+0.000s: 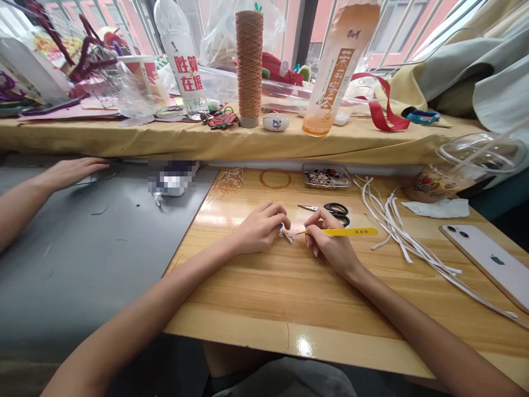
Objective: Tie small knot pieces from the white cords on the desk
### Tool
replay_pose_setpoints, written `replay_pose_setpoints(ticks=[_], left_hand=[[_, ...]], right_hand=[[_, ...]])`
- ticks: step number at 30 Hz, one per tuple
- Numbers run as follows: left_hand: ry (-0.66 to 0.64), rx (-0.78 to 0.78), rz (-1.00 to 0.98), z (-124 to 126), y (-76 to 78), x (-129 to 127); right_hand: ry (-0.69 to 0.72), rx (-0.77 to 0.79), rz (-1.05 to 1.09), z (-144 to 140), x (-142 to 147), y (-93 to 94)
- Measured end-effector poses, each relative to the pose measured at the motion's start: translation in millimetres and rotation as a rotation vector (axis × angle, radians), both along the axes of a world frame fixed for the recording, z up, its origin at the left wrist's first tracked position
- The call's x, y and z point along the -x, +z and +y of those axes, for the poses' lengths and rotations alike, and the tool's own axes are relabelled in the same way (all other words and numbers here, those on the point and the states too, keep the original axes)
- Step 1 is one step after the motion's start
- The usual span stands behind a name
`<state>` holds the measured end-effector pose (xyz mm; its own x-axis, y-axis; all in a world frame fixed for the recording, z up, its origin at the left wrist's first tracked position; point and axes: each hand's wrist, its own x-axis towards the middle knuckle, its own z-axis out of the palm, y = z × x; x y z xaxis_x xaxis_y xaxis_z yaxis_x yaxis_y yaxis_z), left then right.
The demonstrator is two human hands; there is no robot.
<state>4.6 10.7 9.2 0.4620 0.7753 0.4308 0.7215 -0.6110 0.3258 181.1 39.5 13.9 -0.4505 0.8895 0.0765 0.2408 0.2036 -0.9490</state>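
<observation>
At the middle of the glossy, pale wooden tabletop [268, 298], the left hand [260, 227] curls its fingers tight around a tiny pinkish-white knotted piece [286, 235], pinched at the fingertips just above the wood. The right hand [330, 242] is closed on slim yellow tweezers [343, 232], tip meeting that little piece, handle lying out to the right. Both forearms rest low, wrists nearly on the wood. Just behind lie small black-handled scissors [333, 210]. Farther back, a shallow clear plastic tray [326, 175] holds mixed dark and pale beads (too small to sort by kind). Flat white cords [397, 231] fan across the right side, beside a pale smartphone [491, 263] lying face down. Another person's hand [72, 171] rests flat on the grey mat [82, 259].
</observation>
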Motion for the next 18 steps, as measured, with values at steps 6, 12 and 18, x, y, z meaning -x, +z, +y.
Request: replay_pose_setpoints(ticks=[6, 12, 18], left_hand=[[-0.007, -0.047, 0.008, -0.9, 1.3, 1.2], [-0.115, -0.056, 0.149, -3.3, 0.6, -2.1], [-0.109, -0.063, 0.179, -2.1, -2.3, -3.2]], right_hand=[[0.096, -0.001, 0.029, -2.1, 0.8, 0.4], [0.16, 0.021, -0.001, -1.2, 0.6, -2.4], [0.144, 0.063, 0.034, -0.9, 0.0, -0.4]])
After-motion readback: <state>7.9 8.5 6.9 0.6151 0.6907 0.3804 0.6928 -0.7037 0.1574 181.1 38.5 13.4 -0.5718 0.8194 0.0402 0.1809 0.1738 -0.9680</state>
